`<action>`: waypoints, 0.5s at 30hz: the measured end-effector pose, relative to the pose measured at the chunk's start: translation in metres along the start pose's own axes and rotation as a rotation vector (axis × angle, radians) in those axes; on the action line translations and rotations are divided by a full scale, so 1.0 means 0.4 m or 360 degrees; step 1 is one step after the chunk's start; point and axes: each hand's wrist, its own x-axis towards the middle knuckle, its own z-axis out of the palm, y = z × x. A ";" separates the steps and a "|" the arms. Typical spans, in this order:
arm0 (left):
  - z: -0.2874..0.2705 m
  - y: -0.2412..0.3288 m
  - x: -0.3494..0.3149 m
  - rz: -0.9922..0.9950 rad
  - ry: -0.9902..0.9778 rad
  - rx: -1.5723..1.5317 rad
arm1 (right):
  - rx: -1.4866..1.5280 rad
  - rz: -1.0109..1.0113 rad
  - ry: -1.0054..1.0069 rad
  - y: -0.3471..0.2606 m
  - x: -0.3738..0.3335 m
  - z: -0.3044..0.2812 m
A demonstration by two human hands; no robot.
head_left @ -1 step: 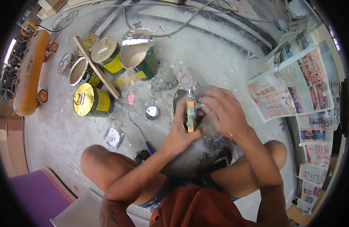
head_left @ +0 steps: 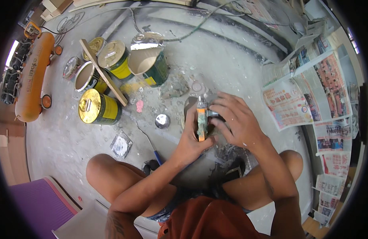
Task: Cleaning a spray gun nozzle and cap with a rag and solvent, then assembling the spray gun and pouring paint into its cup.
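Observation:
A paint-spattered spray gun (head_left: 202, 123) with orange edges and a metal nozzle pointing away from me is in front of my body. My left hand (head_left: 192, 139) is closed around it, thumb along its near end. At the gun's right side, the curved fingers and thumb of my right hand (head_left: 237, 123) are on either side of a small metal side knob (head_left: 211, 114); the exact contact is partly hidden. A rounded dark piece shows behind my left fingers, mostly covered.
Paint cans (head_left: 99, 106) stand left on the spattered floor, with a wooden stick (head_left: 104, 73) across them and a jug-like open can (head_left: 149, 65) beside. Nearer lie a metal lid (head_left: 162, 121) and a blue-handled tool (head_left: 157, 155). An orange compressor (head_left: 34, 79) stands far left; newspaper sheets (head_left: 289, 99) hang right.
My right fingers, blurred before, are sharper and have shifted slightly around the side knob. The whole view has moved a little; my left hand keeps its hold.

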 end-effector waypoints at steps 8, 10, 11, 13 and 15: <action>0.004 0.017 -0.012 -0.0259 -0.0021 -0.0169 | -0.0049 0.0023 -0.0102 0.014 0.003 -0.018; -0.003 0.009 -0.014 -0.0254 -0.0028 -0.0160 | 0.0106 0.0115 -0.0087 0.016 0.008 -0.010; -0.004 0.010 -0.012 -0.0260 -0.0036 -0.0156 | 0.0103 0.0108 -0.0085 0.014 0.008 -0.006; -0.003 0.024 -0.012 -0.0283 -0.0032 -0.0120 | 0.0308 0.0379 0.0028 0.004 0.001 0.006; -0.002 0.029 -0.007 -0.0315 -0.0030 -0.0095 | 0.0343 0.0563 0.0107 -0.030 0.006 0.013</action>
